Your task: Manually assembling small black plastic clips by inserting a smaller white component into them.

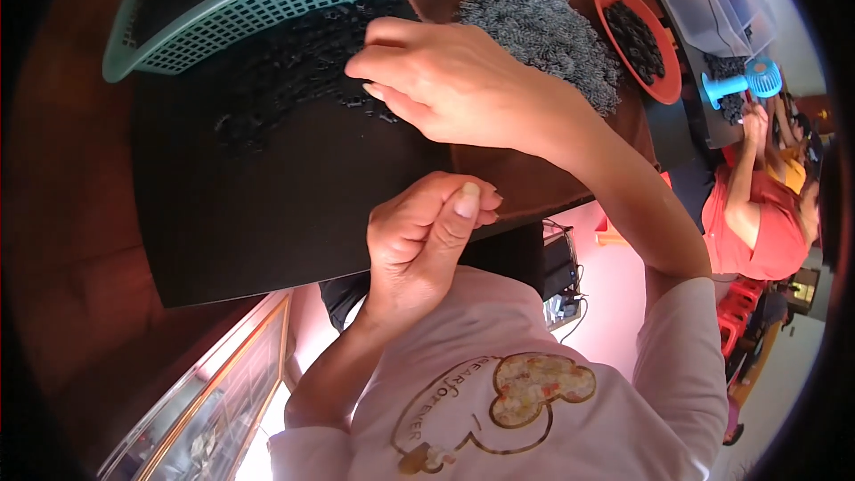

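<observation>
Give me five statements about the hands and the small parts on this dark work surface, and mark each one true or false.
1. The right hand reaches with its fingertips into the scatter of small black ring-shaped parts on the black mat. True.
2. The left hand lies flat and open on the mat. False: it is curled shut, thumb pressed against the fingers; what it pinches cannot be seen.
3. The heap of small grey metal rings lies on a brown sheet. True.
4. The round red dish holds grey rings. False: it holds black parts.
5. The teal plastic mesh basket sits at the near edge by the person's chest. False: it sits at the far side.
</observation>
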Demonstrator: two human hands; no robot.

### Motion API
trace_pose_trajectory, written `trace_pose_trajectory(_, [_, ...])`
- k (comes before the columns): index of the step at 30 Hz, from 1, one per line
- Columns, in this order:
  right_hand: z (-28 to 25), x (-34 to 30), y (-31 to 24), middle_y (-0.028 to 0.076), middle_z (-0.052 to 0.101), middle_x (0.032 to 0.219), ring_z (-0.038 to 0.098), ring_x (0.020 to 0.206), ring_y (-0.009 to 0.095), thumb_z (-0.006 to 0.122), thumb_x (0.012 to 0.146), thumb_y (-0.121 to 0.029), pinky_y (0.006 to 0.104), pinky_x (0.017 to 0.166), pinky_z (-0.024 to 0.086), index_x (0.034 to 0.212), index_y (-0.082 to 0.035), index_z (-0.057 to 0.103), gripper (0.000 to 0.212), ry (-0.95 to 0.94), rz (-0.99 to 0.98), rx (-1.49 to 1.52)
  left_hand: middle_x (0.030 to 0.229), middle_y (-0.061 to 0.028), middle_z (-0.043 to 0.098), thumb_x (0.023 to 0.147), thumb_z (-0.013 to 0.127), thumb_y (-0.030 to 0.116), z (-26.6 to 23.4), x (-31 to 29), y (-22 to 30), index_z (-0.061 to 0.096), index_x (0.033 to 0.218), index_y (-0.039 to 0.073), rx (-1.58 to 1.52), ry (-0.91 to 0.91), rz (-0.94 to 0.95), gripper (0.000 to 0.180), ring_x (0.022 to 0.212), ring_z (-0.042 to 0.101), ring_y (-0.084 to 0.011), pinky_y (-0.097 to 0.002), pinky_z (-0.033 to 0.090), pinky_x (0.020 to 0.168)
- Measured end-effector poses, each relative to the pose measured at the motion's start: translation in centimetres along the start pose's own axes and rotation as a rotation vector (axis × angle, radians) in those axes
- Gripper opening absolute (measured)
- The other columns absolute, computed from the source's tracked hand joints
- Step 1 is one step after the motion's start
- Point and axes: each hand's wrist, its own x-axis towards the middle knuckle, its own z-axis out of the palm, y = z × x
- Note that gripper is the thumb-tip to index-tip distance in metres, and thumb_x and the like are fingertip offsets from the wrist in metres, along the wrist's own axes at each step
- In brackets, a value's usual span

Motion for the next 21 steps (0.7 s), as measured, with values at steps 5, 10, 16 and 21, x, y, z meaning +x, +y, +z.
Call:
trace_pose_trajectory(5, [1.9,4.5,-0.8,0.010,0.059,0.092,0.066,0.080,0.031,0.059,0.083,-0.009,0.0429,0.063,0.053,0.091,-0.004,0.064,0.011,-0.077,-0.067,-0.039,0.090,-0.0092,0.070,0.103,0.052,0.022,-0.5,0.1,-0.2,0.067,0.096,-0.004,-0.003,-0.036,0.016,0.031,0.078,0.067,-0.0141,-0.0276,0.055,0.073])
trace_pose_trajectory(10, [4.4,6.4,-0.6,0.008,0.058,0.096,0.064,0.086,0.026,0.062,0.083,-0.012,0.0393,0.064,0.054,0.086,-0.004,0.065,0.009,-0.067,-0.183,-0.141,0.089,-0.0095,0.069,0.102,0.053,0.020,-0.8,0.2,-0.5,0.066,0.098,-0.005,0.030,-0.091,0.039,0.028,0.078,0.067,-0.0142,-0.0264,0.055,0.072])
trace_pose_trajectory(16, [3.5,4.4,-1.4,0.007,0.056,0.095,0.062,0.089,0.024,0.064,0.079,-0.013,0.0375,0.064,0.054,0.082,-0.005,0.066,0.008,-0.075,-0.193,-0.185,0.090,-0.0102,0.069,0.102,0.054,0.019,-1.0,0.3,-0.7,0.066,0.098,-0.005,0.056,-0.098,0.079,0.027,0.077,0.067,-0.0145,-0.0263,0.056,0.069])
trace_pose_trajectory(21, [3.1,4.3,-1.6,0.009,0.058,0.094,0.062,0.092,0.026,0.063,0.079,-0.013,0.0388,0.066,0.054,0.085,-0.005,0.067,0.011,-0.014,-0.229,-0.083,0.089,-0.0109,0.069,0.102,0.053,0.018,-0.9,0.4,-0.6,0.065,0.098,-0.006,0.074,-0.104,0.077,0.027,0.076,0.068,-0.0152,-0.0272,0.056,0.069])
